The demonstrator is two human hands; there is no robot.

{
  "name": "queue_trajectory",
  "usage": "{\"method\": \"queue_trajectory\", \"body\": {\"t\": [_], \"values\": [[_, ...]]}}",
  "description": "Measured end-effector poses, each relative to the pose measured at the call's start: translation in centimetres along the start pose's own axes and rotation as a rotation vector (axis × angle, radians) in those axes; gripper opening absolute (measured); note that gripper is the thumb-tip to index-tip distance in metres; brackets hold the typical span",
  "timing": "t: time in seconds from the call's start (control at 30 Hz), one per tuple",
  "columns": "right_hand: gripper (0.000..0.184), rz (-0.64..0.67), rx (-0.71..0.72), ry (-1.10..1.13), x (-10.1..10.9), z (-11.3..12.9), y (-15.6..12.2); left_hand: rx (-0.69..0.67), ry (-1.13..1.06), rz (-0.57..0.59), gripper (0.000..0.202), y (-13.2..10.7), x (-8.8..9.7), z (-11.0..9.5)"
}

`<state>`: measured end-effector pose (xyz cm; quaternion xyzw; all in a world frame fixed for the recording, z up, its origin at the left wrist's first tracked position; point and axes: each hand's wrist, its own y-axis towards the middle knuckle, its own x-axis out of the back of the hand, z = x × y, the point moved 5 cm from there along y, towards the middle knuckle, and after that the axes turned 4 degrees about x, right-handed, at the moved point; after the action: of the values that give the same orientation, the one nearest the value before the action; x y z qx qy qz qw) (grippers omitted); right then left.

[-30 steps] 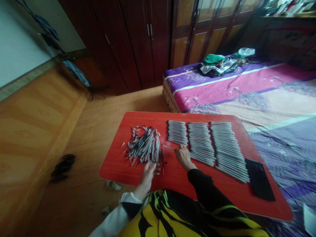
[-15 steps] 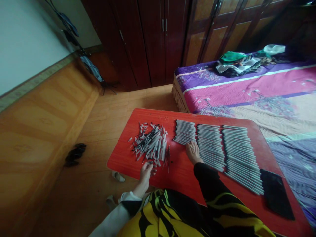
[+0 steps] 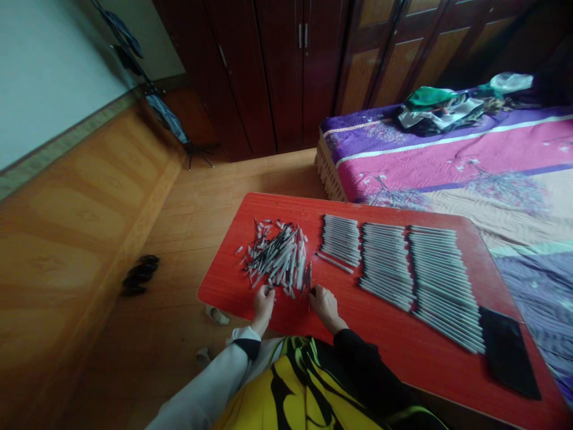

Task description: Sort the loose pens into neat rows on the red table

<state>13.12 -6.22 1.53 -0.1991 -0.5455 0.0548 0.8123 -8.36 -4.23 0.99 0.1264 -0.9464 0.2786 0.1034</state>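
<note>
My left hand (image 3: 263,303) is at the near edge of a loose pile of pen parts (image 3: 280,257), its fingers pinched around something small and dark that I cannot make out. To the right of the pile, my right hand (image 3: 326,304) has its fingertips closed on a small black piece (image 3: 313,291) at the table surface. Several thin dark refills (image 3: 307,278) lie between the pile and that hand. Whitish pens with dark ends form three rows, the left row (image 3: 341,239), the middle row (image 3: 387,263) and the right row (image 3: 443,286). One single pen (image 3: 335,263) lies slightly apart below the left row.
Everything lies on a red table (image 3: 340,334) with rounded corners. A flat black pouch or sheet (image 3: 510,352) is at its right end. A bed (image 3: 394,161) with clothes (image 3: 441,110) stands beyond. Black shoes (image 3: 141,275) are on the wooden floor at left.
My right hand has left the left pen row, where a single pen now lies, and moved left and nearer to the small black piece. My left hand's fingers have drawn together.
</note>
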Motion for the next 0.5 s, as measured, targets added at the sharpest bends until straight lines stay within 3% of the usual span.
{"method": "queue_trajectory", "body": {"t": [0.2,0.37,0.5], "values": [[0.022,-0.012,0.010,-0.005,1.0,-0.8,0.6,-0.120,0.156,-0.016,0.005,0.6,0.1,-1.4],[0.019,-0.012,0.092,0.010,1.0,0.0,0.5,-0.216,0.237,0.013,0.005,1.0,-1.6,-3.8],[0.022,-0.041,0.076,0.018,1.0,0.4,0.1,-0.251,0.273,0.024,0.010,1.7,-3.2,-5.3]]}}
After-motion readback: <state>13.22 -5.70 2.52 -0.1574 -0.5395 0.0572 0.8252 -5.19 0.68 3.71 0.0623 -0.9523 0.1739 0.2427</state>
